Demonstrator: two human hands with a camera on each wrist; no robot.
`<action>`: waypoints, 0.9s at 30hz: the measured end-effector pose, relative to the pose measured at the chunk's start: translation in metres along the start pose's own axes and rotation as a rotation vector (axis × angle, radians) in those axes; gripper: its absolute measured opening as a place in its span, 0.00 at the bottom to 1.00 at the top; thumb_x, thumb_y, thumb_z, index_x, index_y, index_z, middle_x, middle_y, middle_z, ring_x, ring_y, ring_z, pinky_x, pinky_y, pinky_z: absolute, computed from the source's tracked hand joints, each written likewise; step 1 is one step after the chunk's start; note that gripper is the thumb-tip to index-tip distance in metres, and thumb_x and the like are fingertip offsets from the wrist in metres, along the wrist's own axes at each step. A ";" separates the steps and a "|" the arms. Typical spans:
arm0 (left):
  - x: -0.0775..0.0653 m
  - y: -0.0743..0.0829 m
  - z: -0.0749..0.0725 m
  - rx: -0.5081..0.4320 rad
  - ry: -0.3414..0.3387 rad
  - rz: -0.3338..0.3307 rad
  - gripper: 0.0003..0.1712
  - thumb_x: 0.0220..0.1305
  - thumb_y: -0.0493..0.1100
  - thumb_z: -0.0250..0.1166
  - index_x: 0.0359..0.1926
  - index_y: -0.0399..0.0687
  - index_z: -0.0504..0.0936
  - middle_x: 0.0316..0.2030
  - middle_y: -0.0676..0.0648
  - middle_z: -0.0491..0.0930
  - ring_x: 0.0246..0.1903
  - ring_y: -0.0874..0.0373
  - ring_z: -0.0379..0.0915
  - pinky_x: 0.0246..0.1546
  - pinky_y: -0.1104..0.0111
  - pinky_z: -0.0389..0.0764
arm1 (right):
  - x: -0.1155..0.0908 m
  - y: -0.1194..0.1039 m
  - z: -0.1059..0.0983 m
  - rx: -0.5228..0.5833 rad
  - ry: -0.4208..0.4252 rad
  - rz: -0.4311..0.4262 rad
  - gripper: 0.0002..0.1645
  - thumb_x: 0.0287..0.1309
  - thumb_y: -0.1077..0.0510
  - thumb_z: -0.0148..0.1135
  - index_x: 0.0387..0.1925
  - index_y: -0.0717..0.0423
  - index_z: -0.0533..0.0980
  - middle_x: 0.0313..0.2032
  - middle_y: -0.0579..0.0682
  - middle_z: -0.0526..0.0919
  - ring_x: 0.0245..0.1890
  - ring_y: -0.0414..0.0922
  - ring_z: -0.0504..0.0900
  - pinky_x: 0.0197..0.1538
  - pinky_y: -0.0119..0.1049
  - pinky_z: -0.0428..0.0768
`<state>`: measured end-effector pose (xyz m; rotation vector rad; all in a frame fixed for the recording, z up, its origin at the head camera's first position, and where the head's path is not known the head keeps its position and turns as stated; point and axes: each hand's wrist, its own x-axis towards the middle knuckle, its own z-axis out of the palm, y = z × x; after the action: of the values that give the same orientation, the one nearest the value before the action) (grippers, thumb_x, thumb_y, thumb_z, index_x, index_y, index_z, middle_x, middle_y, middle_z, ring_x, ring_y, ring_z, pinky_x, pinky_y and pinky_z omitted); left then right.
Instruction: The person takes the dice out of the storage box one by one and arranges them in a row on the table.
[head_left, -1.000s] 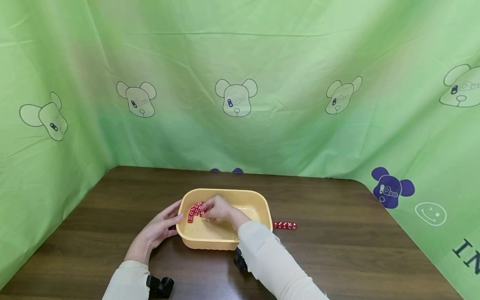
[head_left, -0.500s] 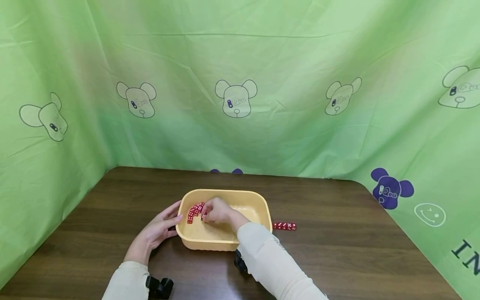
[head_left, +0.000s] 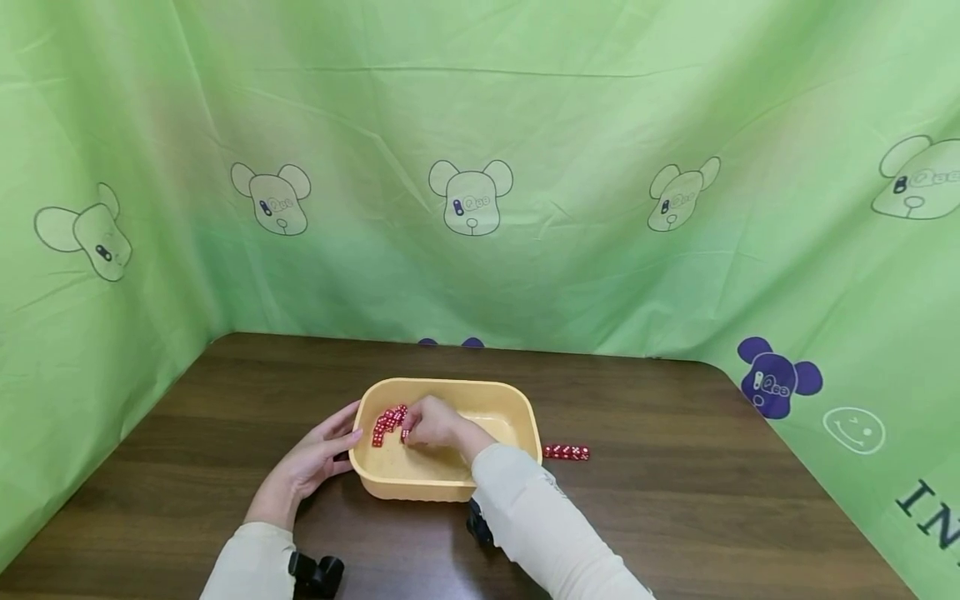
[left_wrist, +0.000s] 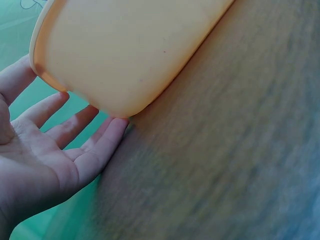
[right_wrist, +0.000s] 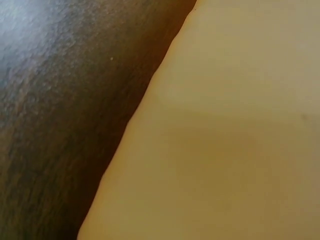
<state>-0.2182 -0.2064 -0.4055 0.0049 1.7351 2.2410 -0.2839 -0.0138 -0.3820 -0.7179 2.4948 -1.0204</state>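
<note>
One red die (head_left: 405, 436) is pinched by the right hand (head_left: 435, 422); the left hand (head_left: 318, 457), fingers apart, likely stops the tub (head_left: 417, 489) sliding.

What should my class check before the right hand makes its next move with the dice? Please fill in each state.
1. Bin upright on the table: ok.
2. Left hand at the bin: ok, touching its left end.
3. Right hand inside the bin: ok, beside the clustered red dice.
4. Die gripped firmly: cannot tell, the right hand partly hides it.
5. All dice in the bin: not ok, a row of dice lies on the table.
6. Right wrist view shows the right hand: not ok.
</note>
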 end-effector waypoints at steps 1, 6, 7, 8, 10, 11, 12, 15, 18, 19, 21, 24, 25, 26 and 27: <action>0.000 0.000 0.000 0.002 0.001 0.000 0.33 0.61 0.36 0.51 0.65 0.48 0.49 0.62 0.37 0.47 0.53 0.45 0.57 0.42 0.57 0.70 | 0.000 0.000 -0.001 0.002 0.000 -0.003 0.05 0.37 0.71 0.63 0.20 0.64 0.75 0.15 0.45 0.72 0.15 0.36 0.67 0.19 0.25 0.67; 0.001 0.001 0.001 0.007 -0.006 -0.002 0.34 0.60 0.37 0.52 0.65 0.49 0.49 0.62 0.37 0.47 0.53 0.45 0.57 0.42 0.57 0.70 | 0.002 -0.003 -0.005 0.026 -0.008 0.018 0.04 0.38 0.72 0.62 0.21 0.65 0.76 0.16 0.48 0.76 0.17 0.39 0.71 0.22 0.27 0.71; 0.001 0.001 0.001 0.004 -0.006 -0.003 0.34 0.60 0.37 0.52 0.65 0.49 0.49 0.62 0.37 0.47 0.53 0.44 0.57 0.42 0.57 0.70 | 0.002 -0.004 -0.006 0.037 -0.008 0.020 0.04 0.38 0.73 0.62 0.21 0.65 0.76 0.16 0.49 0.77 0.17 0.40 0.72 0.23 0.28 0.72; 0.001 0.001 0.001 0.004 -0.004 -0.004 0.34 0.60 0.37 0.52 0.65 0.49 0.49 0.62 0.37 0.47 0.53 0.44 0.57 0.42 0.57 0.70 | 0.001 -0.004 -0.006 0.048 -0.010 0.023 0.05 0.38 0.73 0.61 0.21 0.65 0.75 0.17 0.50 0.77 0.17 0.41 0.73 0.23 0.29 0.73; 0.000 0.001 0.001 0.001 0.000 -0.005 0.34 0.60 0.37 0.52 0.65 0.49 0.49 0.62 0.37 0.47 0.53 0.44 0.57 0.42 0.57 0.70 | 0.000 -0.005 -0.007 0.071 -0.014 0.023 0.05 0.39 0.74 0.60 0.22 0.66 0.75 0.18 0.53 0.78 0.18 0.44 0.76 0.23 0.31 0.74; 0.000 0.001 0.000 0.005 -0.003 -0.004 0.34 0.61 0.36 0.52 0.65 0.48 0.48 0.62 0.37 0.47 0.54 0.44 0.56 0.42 0.57 0.70 | -0.001 -0.005 -0.008 0.090 -0.014 0.020 0.05 0.39 0.74 0.60 0.23 0.66 0.75 0.19 0.54 0.79 0.19 0.46 0.76 0.24 0.32 0.75; 0.000 0.001 0.000 0.005 0.001 -0.004 0.34 0.61 0.36 0.52 0.65 0.48 0.48 0.62 0.37 0.47 0.54 0.43 0.56 0.42 0.57 0.70 | -0.002 -0.006 -0.009 0.099 -0.014 0.015 0.05 0.39 0.75 0.59 0.23 0.66 0.75 0.20 0.55 0.79 0.20 0.47 0.77 0.24 0.33 0.75; -0.001 0.000 0.000 0.008 0.002 -0.005 0.34 0.61 0.37 0.52 0.65 0.48 0.48 0.62 0.37 0.47 0.54 0.43 0.56 0.42 0.56 0.70 | -0.004 -0.004 -0.012 0.098 -0.001 0.001 0.07 0.38 0.76 0.58 0.25 0.68 0.75 0.22 0.56 0.79 0.23 0.48 0.77 0.28 0.33 0.75; -0.002 0.000 0.000 0.002 0.002 -0.009 0.34 0.61 0.37 0.52 0.65 0.49 0.49 0.62 0.37 0.48 0.54 0.44 0.56 0.42 0.57 0.70 | 0.002 0.006 -0.014 0.069 0.021 -0.027 0.08 0.37 0.75 0.58 0.26 0.68 0.76 0.23 0.55 0.79 0.24 0.47 0.77 0.30 0.33 0.75; -0.002 0.000 0.000 0.002 -0.002 -0.010 0.34 0.61 0.37 0.52 0.65 0.49 0.49 0.62 0.37 0.47 0.54 0.44 0.56 0.42 0.57 0.70 | 0.010 0.020 -0.012 0.064 0.033 -0.081 0.07 0.38 0.72 0.59 0.25 0.64 0.77 0.22 0.52 0.78 0.23 0.44 0.76 0.29 0.31 0.74; -0.002 0.000 0.000 0.001 -0.007 -0.008 0.34 0.61 0.37 0.52 0.65 0.48 0.49 0.62 0.36 0.47 0.54 0.44 0.56 0.42 0.57 0.70 | 0.017 0.031 -0.014 0.060 0.030 -0.101 0.05 0.39 0.68 0.62 0.24 0.60 0.78 0.22 0.49 0.78 0.23 0.43 0.75 0.29 0.31 0.74; -0.002 0.000 0.000 0.000 -0.017 -0.001 0.34 0.61 0.37 0.51 0.65 0.48 0.48 0.62 0.36 0.47 0.54 0.43 0.56 0.43 0.57 0.70 | 0.024 0.046 -0.019 0.060 0.030 -0.160 0.03 0.40 0.64 0.64 0.22 0.56 0.78 0.20 0.47 0.78 0.21 0.41 0.75 0.26 0.30 0.74; -0.002 0.000 0.000 0.000 -0.023 0.004 0.34 0.61 0.36 0.51 0.65 0.47 0.47 0.62 0.35 0.46 0.54 0.43 0.56 0.43 0.56 0.69 | 0.023 0.045 -0.022 0.066 0.031 -0.168 0.02 0.40 0.63 0.64 0.22 0.56 0.78 0.19 0.46 0.77 0.20 0.40 0.74 0.25 0.30 0.73; -0.002 0.000 0.000 0.000 -0.023 0.007 0.34 0.61 0.36 0.51 0.65 0.47 0.47 0.62 0.35 0.46 0.54 0.44 0.56 0.43 0.56 0.69 | 0.015 0.034 -0.028 0.073 0.028 -0.131 0.03 0.40 0.65 0.64 0.23 0.59 0.78 0.20 0.49 0.78 0.21 0.41 0.75 0.26 0.31 0.74; -0.002 0.000 0.000 -0.001 -0.024 0.010 0.34 0.61 0.36 0.51 0.65 0.47 0.47 0.62 0.35 0.46 0.53 0.44 0.56 0.43 0.56 0.69 | 0.010 0.030 -0.031 0.074 0.036 -0.129 0.02 0.41 0.66 0.62 0.23 0.61 0.78 0.20 0.50 0.78 0.20 0.42 0.75 0.26 0.32 0.74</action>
<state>-0.2165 -0.2071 -0.4054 0.0403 1.7261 2.2396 -0.3167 0.0154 -0.3836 -0.8544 2.4525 -1.1742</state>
